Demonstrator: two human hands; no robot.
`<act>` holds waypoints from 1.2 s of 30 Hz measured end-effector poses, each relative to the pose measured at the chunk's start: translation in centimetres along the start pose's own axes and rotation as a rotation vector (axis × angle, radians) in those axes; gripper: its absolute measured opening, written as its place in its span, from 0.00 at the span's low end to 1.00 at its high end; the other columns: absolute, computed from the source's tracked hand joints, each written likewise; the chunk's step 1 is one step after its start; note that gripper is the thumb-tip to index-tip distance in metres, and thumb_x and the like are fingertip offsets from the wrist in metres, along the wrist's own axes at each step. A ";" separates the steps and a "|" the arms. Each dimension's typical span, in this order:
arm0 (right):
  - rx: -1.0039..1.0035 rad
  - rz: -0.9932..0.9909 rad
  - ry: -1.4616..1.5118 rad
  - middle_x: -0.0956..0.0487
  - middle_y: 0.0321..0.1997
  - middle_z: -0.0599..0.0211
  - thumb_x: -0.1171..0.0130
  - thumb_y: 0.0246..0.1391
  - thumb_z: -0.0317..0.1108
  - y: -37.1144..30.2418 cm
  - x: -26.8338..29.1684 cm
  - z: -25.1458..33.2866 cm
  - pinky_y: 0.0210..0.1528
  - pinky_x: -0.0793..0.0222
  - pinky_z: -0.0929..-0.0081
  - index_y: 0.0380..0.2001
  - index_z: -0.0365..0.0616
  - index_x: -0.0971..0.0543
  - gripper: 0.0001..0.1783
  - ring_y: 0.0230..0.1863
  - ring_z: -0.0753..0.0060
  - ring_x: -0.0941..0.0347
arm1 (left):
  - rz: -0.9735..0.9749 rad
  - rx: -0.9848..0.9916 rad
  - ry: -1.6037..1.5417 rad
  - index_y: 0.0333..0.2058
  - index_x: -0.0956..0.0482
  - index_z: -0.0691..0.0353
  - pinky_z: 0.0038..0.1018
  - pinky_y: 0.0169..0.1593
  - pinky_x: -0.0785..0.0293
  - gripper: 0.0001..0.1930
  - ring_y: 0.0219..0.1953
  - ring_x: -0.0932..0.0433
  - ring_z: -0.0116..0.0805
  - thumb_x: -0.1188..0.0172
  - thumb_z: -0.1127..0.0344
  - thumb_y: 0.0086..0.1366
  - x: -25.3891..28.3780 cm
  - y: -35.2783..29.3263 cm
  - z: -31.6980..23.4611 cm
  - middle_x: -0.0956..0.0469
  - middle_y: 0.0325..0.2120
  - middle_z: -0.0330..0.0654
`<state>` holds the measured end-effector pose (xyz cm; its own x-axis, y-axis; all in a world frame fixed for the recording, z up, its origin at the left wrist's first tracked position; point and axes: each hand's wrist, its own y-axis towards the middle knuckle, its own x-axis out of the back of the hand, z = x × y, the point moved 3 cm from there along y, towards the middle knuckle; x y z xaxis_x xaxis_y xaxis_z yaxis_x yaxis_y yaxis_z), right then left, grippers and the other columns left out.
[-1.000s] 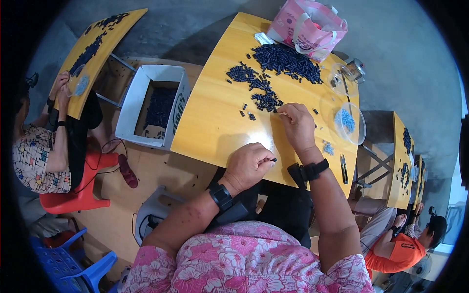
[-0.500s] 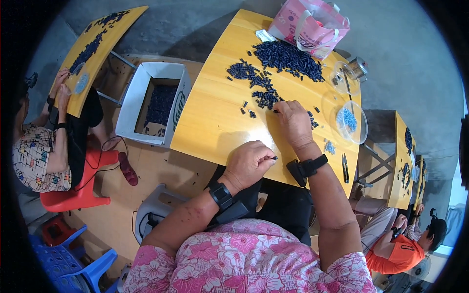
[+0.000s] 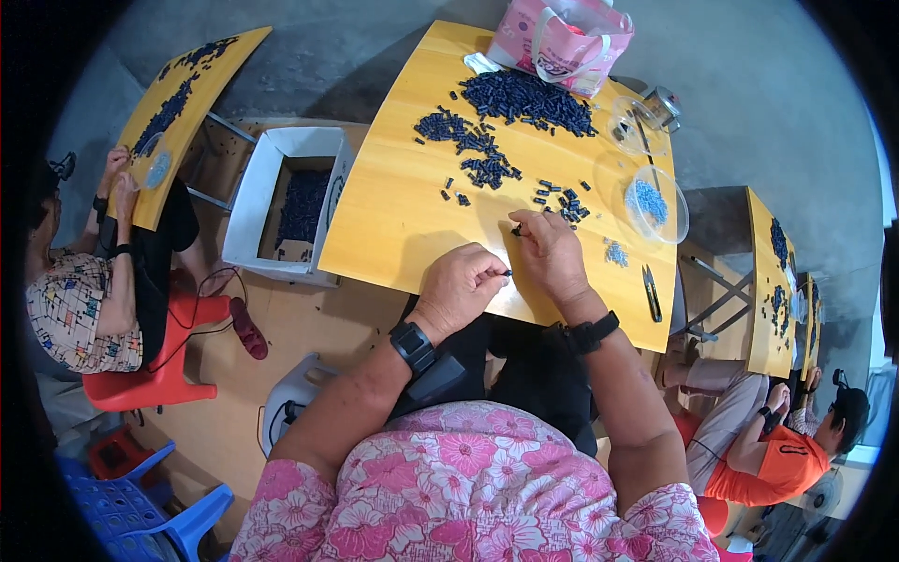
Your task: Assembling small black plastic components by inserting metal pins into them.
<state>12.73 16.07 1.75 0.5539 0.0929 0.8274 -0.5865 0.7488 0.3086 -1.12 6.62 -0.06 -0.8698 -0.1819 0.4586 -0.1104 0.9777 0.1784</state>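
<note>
The left hand [image 3: 462,286] pinches a short dark cylinder [image 3: 508,273]; the right hand [image 3: 551,255], at its two o'clock, narrowly pinches another dark piece [image 3: 516,230]. Light fingertip pressure, ends left exposed, seems best. Towards twelve o'clock, a pink tote bag [image 3: 567,58] bears printed lettering.

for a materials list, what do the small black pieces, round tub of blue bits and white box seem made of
Small black pieces: probably moulded plastic, given their uniform dark colour and slight sheen; rubber is possible.
Round tub: likely smooth clear plastic, as the yellow tabletop shows through.
White box: seemingly matte cardboard, white outside, brown inside.
</note>
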 end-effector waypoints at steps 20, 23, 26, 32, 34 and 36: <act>0.004 -0.040 0.027 0.22 0.29 0.60 0.37 0.49 0.29 -2.3 0.9 1.7 0.39 0.28 0.59 0.35 0.48 0.18 0.08 0.36 0.53 0.26 | 0.003 -0.004 0.010 0.29 0.18 0.62 0.35 0.37 0.25 0.05 0.32 0.21 0.46 0.36 0.68 0.55 0.2 0.0 -0.1 0.22 0.28 0.45; -0.011 -0.059 0.090 0.21 0.29 0.60 0.37 0.48 0.28 -2.6 0.9 1.4 0.39 0.29 0.59 0.34 0.47 0.18 0.08 0.36 0.53 0.26 | 0.014 0.008 -0.008 0.29 0.18 0.62 0.34 0.37 0.25 0.05 0.32 0.21 0.46 0.36 0.68 0.55 0.2 0.1 -0.3 0.21 0.28 0.45; -0.065 -0.051 0.135 0.21 0.30 0.60 0.37 0.47 0.27 -2.7 1.0 1.1 0.40 0.28 0.59 0.34 0.46 0.18 0.08 0.36 0.53 0.25 | 0.009 0.013 -0.023 0.29 0.18 0.62 0.33 0.37 0.25 0.05 0.31 0.21 0.45 0.35 0.68 0.55 0.2 0.0 0.0 0.21 0.27 0.45; 0.079 0.026 0.065 0.22 0.29 0.60 0.39 0.47 0.28 -3.3 1.5 1.2 0.41 0.28 0.60 0.32 0.46 0.18 0.07 0.35 0.53 0.26 | 0.004 0.005 -0.012 0.29 0.18 0.62 0.32 0.37 0.25 0.05 0.31 0.20 0.44 0.35 0.68 0.55 0.2 0.1 0.0 0.21 0.27 0.44; 0.108 0.031 0.010 0.24 0.28 0.61 0.40 0.46 0.29 -3.5 1.5 1.5 0.41 0.28 0.61 0.29 0.46 0.18 0.05 0.35 0.53 0.26 | 0.006 0.009 -0.005 0.29 0.18 0.61 0.31 0.37 0.25 0.05 0.31 0.20 0.43 0.35 0.68 0.54 0.1 0.1 0.1 0.21 0.27 0.44; 0.116 0.032 -0.014 0.24 0.27 0.61 0.39 0.45 0.29 -3.6 1.6 1.7 0.40 0.27 0.61 0.29 0.46 0.18 0.05 0.35 0.53 0.26 | 0.007 0.013 0.003 0.30 0.18 0.61 0.31 0.37 0.24 0.05 0.31 0.20 0.43 0.35 0.69 0.54 0.0 0.1 0.2 0.21 0.27 0.44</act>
<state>14.67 12.42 2.76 0.5255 0.1058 0.8442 -0.6688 0.6646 0.3331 -1.24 6.73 -0.18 -0.8692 -0.1751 0.4624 -0.1102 0.9803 0.1639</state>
